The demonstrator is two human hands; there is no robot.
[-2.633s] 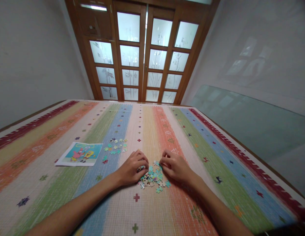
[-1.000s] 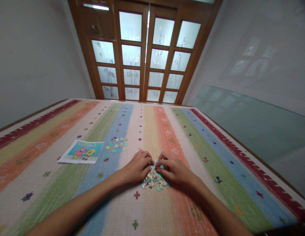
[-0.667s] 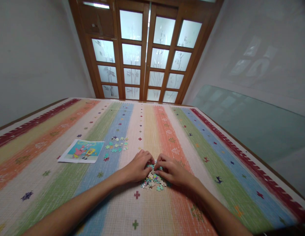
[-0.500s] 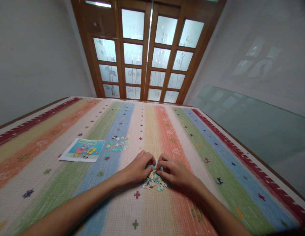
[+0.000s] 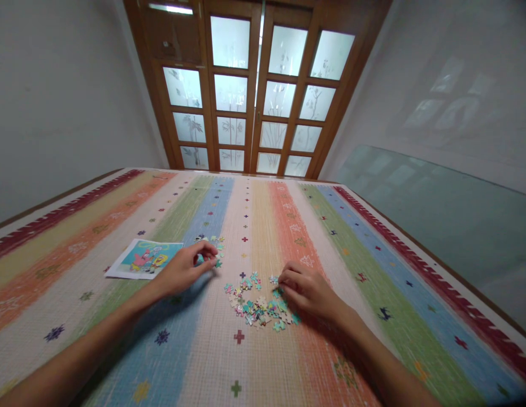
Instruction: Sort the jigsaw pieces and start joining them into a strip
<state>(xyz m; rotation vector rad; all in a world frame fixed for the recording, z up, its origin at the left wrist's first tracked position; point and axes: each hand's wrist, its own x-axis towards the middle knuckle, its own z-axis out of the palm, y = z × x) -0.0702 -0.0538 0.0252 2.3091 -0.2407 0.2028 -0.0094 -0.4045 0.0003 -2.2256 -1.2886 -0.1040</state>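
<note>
A loose heap of small jigsaw puzzle pieces [image 5: 263, 311] lies on the striped tablecloth, in teal, cream, pink and yellow. My left hand [image 5: 188, 267] hovers over the blue stripe with thumb and fingers pinched. A teal puzzle piece [image 5: 218, 263] shows at its fingertips. Behind that hand, a second group of puzzle pieces [image 5: 221, 239] is partly covered. At the heap's right edge, my right hand [image 5: 307, 287] is curled with its fingertips down among pieces. What those fingers grip, if anything, is hidden.
Left of the second group lies a printed picture sheet [image 5: 135, 260] with cartoon figures, partly behind my left forearm. The striped tablecloth [image 5: 229, 367] covers the table. Beyond the far edge stand wooden doors [image 5: 254, 85] with frosted panes. A pale glass panel [image 5: 436, 203] leans along the right wall.
My left hand has left the heap and moved left toward the second group, with a teal puzzle piece. My right hand shifted slightly right. The heap is now uncovered and more spread out.
</note>
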